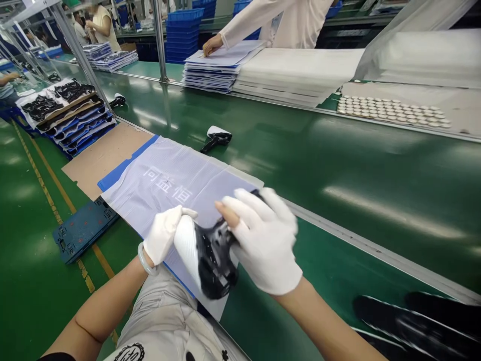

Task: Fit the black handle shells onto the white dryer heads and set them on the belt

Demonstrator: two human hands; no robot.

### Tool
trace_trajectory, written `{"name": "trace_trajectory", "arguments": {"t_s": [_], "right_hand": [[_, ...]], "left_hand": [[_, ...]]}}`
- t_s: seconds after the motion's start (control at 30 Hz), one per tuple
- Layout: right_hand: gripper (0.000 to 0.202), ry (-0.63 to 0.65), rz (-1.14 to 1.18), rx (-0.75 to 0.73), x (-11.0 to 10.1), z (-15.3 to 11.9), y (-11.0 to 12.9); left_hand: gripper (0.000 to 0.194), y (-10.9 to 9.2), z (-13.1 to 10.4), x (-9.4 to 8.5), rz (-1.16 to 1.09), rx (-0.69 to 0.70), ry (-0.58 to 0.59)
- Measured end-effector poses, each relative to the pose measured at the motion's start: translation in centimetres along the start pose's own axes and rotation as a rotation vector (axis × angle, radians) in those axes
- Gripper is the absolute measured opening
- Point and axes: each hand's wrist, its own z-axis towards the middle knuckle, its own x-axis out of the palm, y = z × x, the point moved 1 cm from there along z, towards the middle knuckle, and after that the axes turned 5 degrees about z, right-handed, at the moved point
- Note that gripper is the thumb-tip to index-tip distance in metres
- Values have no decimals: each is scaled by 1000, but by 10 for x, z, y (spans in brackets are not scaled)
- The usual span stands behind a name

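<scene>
A black-and-white appliance shaped like a hair dryer (216, 260) is held tilted over my lap, between both hands. My left hand (164, 233), in a white glove, is closed on its white end. My right hand (265, 238) wraps round the black handle side; its glove leaves one fingertip bare, and the hand hides much of the handle. Beneath them lies a sheet of white wrapping (169, 170) with pale printed characters, over a blue board (124, 168). A similar appliance (218, 138) rests on the green conveyor beyond.
Brown cardboard (108, 150) and stacked trays of black parts (71, 115) stand to the left. A blue plastic pallet (85, 229) is on the floor. Across the green conveyor (300, 150), a co-worker's hand (213, 45) touches a stack of sheets (214, 72). Black parts (409, 321) lie lower right.
</scene>
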Motion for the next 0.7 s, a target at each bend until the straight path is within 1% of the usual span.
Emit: {"name": "trace_trajectory", "arguments": {"t_s": [0.03, 0.07, 0.1, 0.13, 0.2, 0.23, 0.3, 0.37, 0.4, 0.5, 0.6, 0.7], "right_hand": [[26, 40, -3, -19, 6, 9, -12], [32, 76, 10, 23, 9, 17, -27], [39, 75, 38, 141, 9, 25, -46], [44, 36, 73, 320, 4, 32, -67], [47, -154, 127, 729, -16, 45, -110], [43, -225, 125, 849, -29, 53, -131], [26, -298, 94, 992, -57, 67, -166], [13, -311, 36, 1087, -82, 77, -194], [11, -314, -5, 1135, -92, 81, -205], [18, -284, -168, 1224, -112, 85, -233], [21, -162, -275, 1210, -121, 88, -253], [20, -1, -306, 1126, -125, 97, -266]], "left_hand": [[51, 7, 7, 0, 56, -21, 12], [49, 13, 14, -1, 116, -31, 23], [47, 20, 21, -2, 174, -33, 28], [44, 26, 28, -4, 230, -33, 29], [42, 37, 39, -7, 359, -42, 40], [43, 42, 43, -9, 427, -48, 46], [48, 51, 48, -9, 568, -66, 66], [52, 57, 50, -7, 689, -91, 94], [51, 60, 50, -6, 735, -102, 109], [37, 66, 49, 1, 818, -118, 160], [29, 71, 49, 6, 826, -104, 208], [23, 76, 50, 10, 791, -71, 226]]}}
